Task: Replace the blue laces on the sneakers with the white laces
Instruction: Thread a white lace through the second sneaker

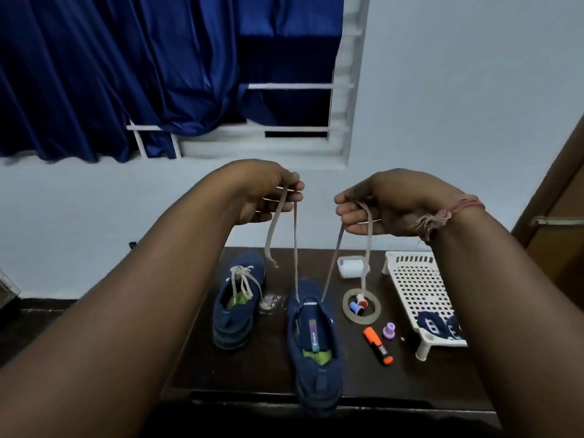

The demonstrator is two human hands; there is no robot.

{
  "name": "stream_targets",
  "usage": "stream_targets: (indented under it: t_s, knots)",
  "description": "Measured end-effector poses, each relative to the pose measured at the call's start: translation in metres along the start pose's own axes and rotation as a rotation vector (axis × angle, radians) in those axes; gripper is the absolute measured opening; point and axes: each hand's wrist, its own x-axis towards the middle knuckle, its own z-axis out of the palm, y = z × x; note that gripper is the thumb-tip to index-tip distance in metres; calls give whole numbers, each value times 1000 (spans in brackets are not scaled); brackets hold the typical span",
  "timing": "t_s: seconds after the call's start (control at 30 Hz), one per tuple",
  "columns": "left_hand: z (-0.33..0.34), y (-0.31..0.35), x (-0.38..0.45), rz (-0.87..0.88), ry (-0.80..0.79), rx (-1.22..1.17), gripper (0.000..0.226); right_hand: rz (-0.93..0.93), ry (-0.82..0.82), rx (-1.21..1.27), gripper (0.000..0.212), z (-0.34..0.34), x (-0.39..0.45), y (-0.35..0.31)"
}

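While the sneaker (235, 306) left of centre already wears a tied white lace, the sneaker (314, 346) at lower centre has its white lace (296, 248) through only the lowest eyelets. The left hand (268, 191) and right hand (376, 207) each grip a raised end. Blue laces (439, 325) lie on the white rack (417, 289), lower right. Judging by this, one shoe remains.

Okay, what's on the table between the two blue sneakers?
In the head view, a small crumpled clear wrapper lies between the laced sneaker and the sneaker being laced; otherwise bare dark table.
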Motion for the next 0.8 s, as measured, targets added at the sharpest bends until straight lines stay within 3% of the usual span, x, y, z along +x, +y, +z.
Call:
stream_targets:
  t_s: [0.17, 0.27, 0.37, 0.47, 0.57, 0.63, 0.73, 0.8]
  knots:
    - [-11, 47, -25, -32, 23, -34, 17, -48, -100, 289, 38, -1, -17, -35]
    - [-18, 71, -40, 24, 16, -66, 17, -91, -63, 323, 35, -2, -14, -42]
    - [-22, 91, -53, 123, -47, -137, 30, -166, 30, 220, 21, -2, -8, -46]
    - [-30, 104, -62, 213, -75, -231, 39, -228, 140, 103, 16, 0, -4, -52]
    - [-36, 109, -65, 292, -124, -171, 51, -248, 155, 143, 19, 0, -4, -57]
    - [-36, 109, -63, 331, -92, -70, 43, -286, 163, 103, 23, -1, -4, -58]
    - [-31, 102, -52, 337, 25, 108, 22, -389, 289, -164, 14, -3, -4, -54]
    - [-27, 97, -46, 344, 110, 238, 26, -424, 359, -219, 13, -2, -3, -53]
